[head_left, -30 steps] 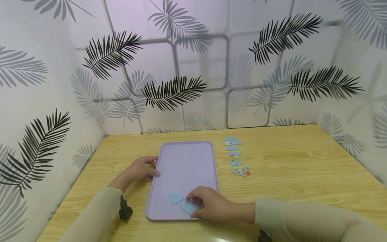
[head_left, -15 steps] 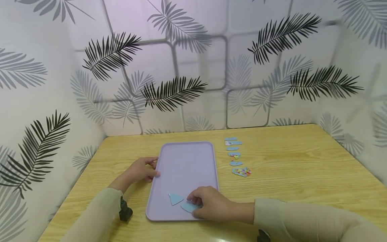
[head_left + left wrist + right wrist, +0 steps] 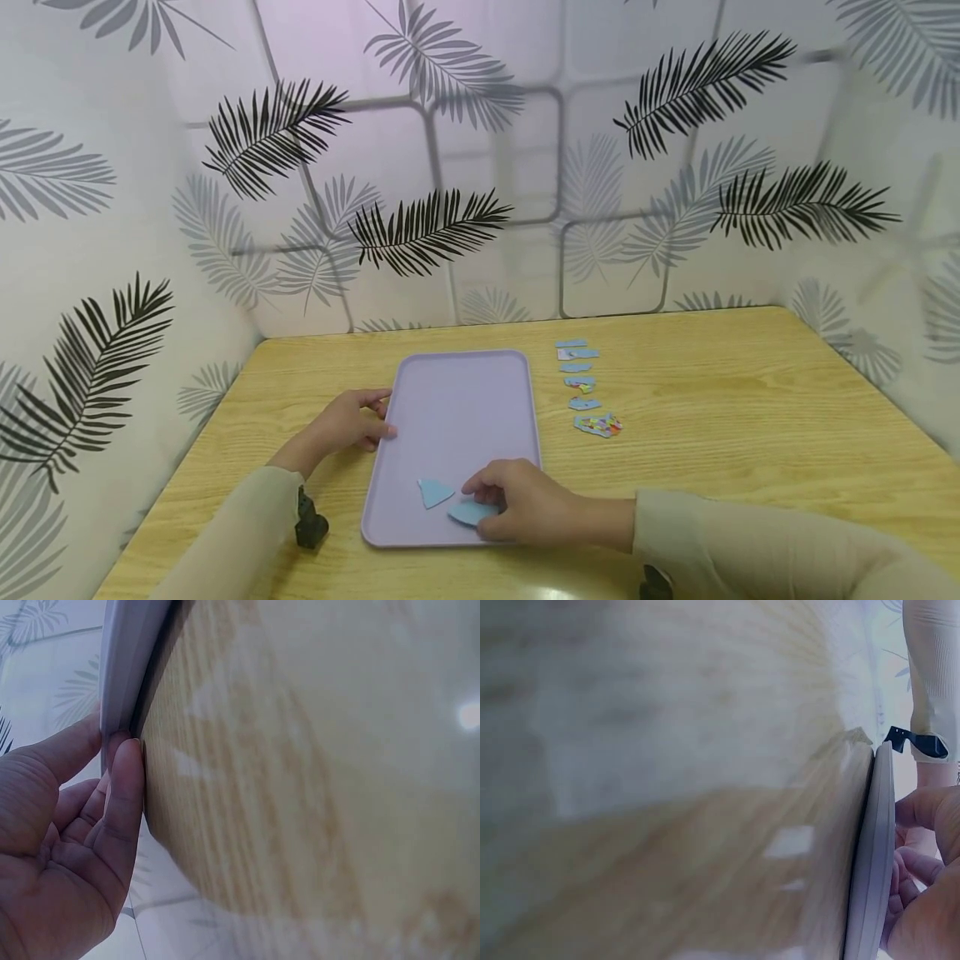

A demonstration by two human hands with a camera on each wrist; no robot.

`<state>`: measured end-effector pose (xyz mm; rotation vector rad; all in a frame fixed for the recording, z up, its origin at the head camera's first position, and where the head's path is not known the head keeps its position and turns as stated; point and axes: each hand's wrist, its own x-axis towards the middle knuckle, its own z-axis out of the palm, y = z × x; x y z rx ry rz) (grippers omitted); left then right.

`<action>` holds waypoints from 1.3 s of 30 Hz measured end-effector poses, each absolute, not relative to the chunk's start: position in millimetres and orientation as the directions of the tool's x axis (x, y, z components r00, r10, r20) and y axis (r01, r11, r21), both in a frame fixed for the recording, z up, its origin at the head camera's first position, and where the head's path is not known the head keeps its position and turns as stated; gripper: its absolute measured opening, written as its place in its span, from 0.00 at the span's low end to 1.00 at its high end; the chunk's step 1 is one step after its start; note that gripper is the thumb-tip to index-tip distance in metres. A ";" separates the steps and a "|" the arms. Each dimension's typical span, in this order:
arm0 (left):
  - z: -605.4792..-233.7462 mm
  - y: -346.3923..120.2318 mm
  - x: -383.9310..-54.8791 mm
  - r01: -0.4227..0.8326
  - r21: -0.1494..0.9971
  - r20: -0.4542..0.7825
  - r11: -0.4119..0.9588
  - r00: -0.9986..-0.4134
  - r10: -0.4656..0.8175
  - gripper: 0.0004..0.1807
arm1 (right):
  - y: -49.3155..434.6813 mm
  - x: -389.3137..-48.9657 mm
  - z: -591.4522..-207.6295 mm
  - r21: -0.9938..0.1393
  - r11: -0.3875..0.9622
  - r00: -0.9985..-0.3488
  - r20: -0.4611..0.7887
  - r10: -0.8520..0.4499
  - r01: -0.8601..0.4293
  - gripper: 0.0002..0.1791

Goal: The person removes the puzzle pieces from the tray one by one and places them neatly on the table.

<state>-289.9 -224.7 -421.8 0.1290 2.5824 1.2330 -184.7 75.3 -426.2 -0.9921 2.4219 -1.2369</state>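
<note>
A lavender tray [image 3: 457, 417] lies on the wooden table. My left hand [image 3: 351, 423] holds its left rim; in the left wrist view, the thumb rests against the rim [image 3: 127, 667] and the other fingers curl at the table side. Over the tray's lower right corner, my right hand [image 3: 528, 506] pinches a flat, light-blue puzzle piece [image 3: 467, 512] between thumb and fingers, which cover its right part. Just left of it lies a second light-blue puzzle piece [image 3: 435, 492], roughly triangular, touched by neither hand. The right wrist view hides the pinched piece behind the tray's edge [image 3: 881, 847].
Right of the tray, several small printed puzzle pieces [image 3: 576, 367] lie in a column. The nearest and largest piece [image 3: 598, 425] has a multicoloured pattern. A leaf-patterned wall covering [image 3: 480, 275] stands behind the table [image 3: 720, 400] and at both sides.
My right hand stays over the tray's corner with barely any shift. The pinched puzzle piece now looks slightly tilted, its near edge showing. My left hand has not moved.
</note>
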 end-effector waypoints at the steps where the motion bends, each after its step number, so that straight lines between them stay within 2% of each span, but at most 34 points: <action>1: -421.6 -224.5 -290.0 -0.041 0.774 -0.209 0.631 -0.958 0.194 0.40 | 76.0 -184.9 -425.6 -0.791 0.404 -0.737 0.085 -0.670 -0.459 0.19; 6: -421.2 -224.5 -289.5 -0.039 0.775 -0.209 0.631 -0.958 0.197 0.40 | 78.7 -186.7 -423.8 -0.799 0.400 -0.738 0.080 -0.670 -0.450 0.19; 14: -422.5 -224.9 -289.7 -0.031 0.780 -0.201 0.625 -0.958 0.203 0.40 | 83.2 -187.8 -425.4 -0.794 0.406 -0.749 0.092 -0.656 -0.453 0.14; 24: -424.0 -225.4 -290.1 -0.030 0.777 -0.201 0.629 -0.958 0.202 0.40 | 89.4 -192.1 -424.7 -0.811 0.384 -0.753 0.102 -0.650 -0.441 0.15; 32: -423.9 -225.3 -289.1 -0.036 0.780 -0.208 0.625 -0.956 0.205 0.40 | 101.6 -197.6 -421.0 -0.834 0.369 -0.741 0.070 -0.667 -0.411 0.16; 39: -422.7 -225.4 -290.6 -0.034 0.784 -0.206 0.620 -0.957 0.207 0.41 | 116.7 -206.4 -416.2 -0.841 0.297 -0.697 0.126 -0.706 -0.452 0.15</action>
